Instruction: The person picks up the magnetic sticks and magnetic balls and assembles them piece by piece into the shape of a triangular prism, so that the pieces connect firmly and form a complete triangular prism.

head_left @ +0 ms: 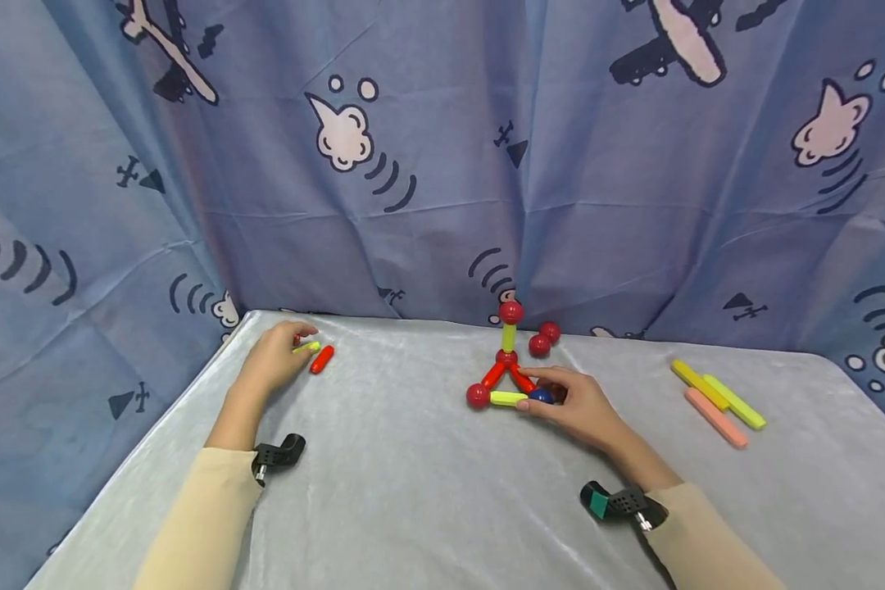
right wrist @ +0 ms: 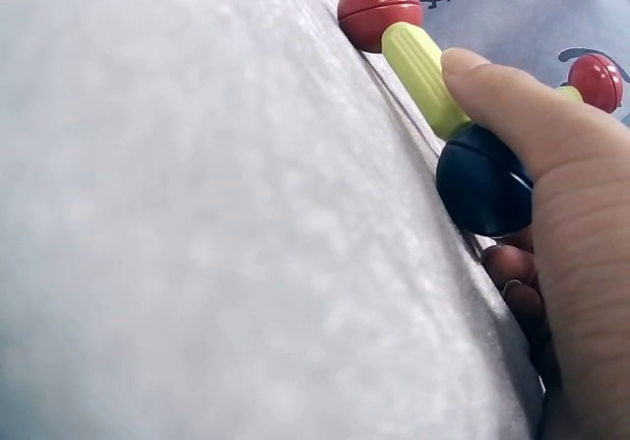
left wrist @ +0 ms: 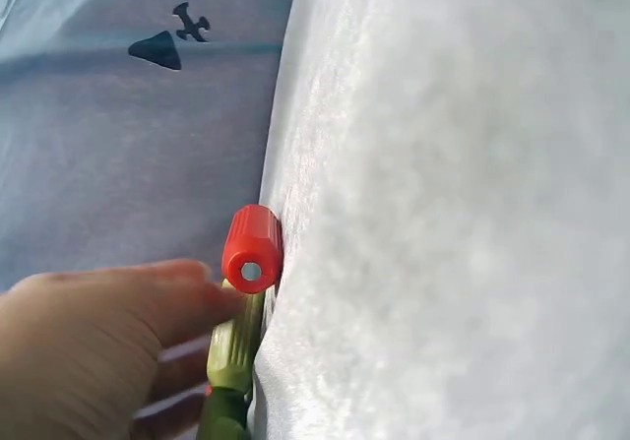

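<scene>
A ball-and-rod magnetic figure lies at the table's middle: two red rods (head_left: 493,376) and a yellow-green rod (head_left: 508,398) form a triangle with red balls (head_left: 478,396) and a blue ball (head_left: 541,397). Another yellow-green rod (head_left: 509,338) runs from its far corner to a red ball (head_left: 511,312). My right hand (head_left: 578,407) holds the blue ball corner, thumb along the near rod. At the far left, my left hand (head_left: 271,357) reaches around several short rods, fingertips apart; a yellow-green rod (left wrist: 234,346) is beside the thumb, and a red rod (left wrist: 253,248) lies just beyond.
Two loose red balls (head_left: 544,339) sit behind the figure. On the right lie a yellow stick (head_left: 699,383), a yellow-green stick (head_left: 735,402) and a salmon stick (head_left: 716,418). A patterned blue curtain (head_left: 428,164) hangs along the table's back and left edges.
</scene>
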{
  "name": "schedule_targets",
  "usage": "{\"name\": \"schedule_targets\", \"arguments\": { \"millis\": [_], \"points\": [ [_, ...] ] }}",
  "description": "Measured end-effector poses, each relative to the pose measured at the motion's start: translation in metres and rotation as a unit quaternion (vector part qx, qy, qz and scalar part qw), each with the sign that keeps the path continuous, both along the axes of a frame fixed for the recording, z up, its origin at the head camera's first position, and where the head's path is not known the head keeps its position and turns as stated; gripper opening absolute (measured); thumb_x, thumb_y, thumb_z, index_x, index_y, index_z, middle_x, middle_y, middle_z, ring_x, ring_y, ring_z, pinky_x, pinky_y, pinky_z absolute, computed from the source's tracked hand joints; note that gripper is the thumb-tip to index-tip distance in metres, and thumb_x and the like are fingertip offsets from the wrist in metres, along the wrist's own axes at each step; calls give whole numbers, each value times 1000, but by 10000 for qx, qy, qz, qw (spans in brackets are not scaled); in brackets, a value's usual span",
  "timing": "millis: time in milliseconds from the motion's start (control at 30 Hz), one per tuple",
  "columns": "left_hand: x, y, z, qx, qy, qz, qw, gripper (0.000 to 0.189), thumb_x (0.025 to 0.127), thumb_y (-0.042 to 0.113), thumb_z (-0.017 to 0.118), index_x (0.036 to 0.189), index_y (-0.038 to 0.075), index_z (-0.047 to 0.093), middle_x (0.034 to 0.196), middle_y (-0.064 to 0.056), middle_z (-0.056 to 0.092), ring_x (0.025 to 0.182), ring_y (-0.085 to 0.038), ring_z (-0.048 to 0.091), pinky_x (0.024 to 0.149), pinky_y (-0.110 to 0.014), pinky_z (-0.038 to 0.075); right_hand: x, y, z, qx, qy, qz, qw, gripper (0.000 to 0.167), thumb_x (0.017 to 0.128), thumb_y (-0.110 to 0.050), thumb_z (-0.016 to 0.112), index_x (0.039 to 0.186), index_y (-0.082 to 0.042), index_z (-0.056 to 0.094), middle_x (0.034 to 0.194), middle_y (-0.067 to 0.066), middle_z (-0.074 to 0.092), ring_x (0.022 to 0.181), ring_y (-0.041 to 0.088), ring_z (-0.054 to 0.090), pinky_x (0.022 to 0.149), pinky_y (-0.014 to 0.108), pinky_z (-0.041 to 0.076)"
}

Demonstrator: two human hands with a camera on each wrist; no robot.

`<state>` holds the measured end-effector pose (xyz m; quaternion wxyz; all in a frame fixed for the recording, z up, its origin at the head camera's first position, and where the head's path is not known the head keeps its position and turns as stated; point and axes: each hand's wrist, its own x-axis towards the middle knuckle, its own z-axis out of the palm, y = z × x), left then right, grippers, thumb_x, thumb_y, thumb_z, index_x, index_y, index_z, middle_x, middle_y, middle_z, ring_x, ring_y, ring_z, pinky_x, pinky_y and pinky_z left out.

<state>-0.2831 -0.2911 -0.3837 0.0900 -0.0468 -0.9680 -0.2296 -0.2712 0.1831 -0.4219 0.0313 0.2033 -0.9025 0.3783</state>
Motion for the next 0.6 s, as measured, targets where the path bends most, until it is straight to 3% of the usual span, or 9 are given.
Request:
{"name": "schedule_targets", "arguments": {
  "millis": [167, 300, 433, 600],
  "points": [
    [-1, -3, -8, -400, 21, -41, 9992, 31, 92, 8, 67, 123, 2, 69, 121, -21, 71, 114, -43, 65, 95, -58, 50, 1, 1, 1, 48, -103, -39, 9999, 54, 82, -40, 84, 130, -21, 70, 98, 4, 65, 81, 18, 51, 67, 24, 42],
    [1, -2, -5, -380, 175, 26, 9991, 30, 93, 9, 67, 122, 4, 70, 120, -19, 72, 113, -41, 66, 94, -58, 51, 1, -1, 3, 29, -216, -46, 9998, 54, 82, -41, 83, 131, -22, 70, 97, 3, 64, 82, 19, 51, 68, 26, 43],
    [2, 10, 5, -65, 577, 74, 9983, 28, 94, 10, 67, 122, 5, 70, 117, -19, 72, 107, -39, 67, 92, -56, 51, 0, -2, 4, 68, -248, -117, 9996, 51, 84, -37, 82, 130, -21, 70, 94, 4, 62, 82, 19, 51, 68, 26, 43],
    [4, 48, 25, 413, 875, -236, 9950, 29, 96, 8, 68, 125, 5, 69, 115, -19, 70, 104, -36, 67, 89, -51, 55, 1, -1, 3, 126, -186, -108, 9997, 51, 84, -37, 82, 130, -20, 70, 90, 3, 61, 79, 18, 51, 67, 27, 42]
  ]
}}
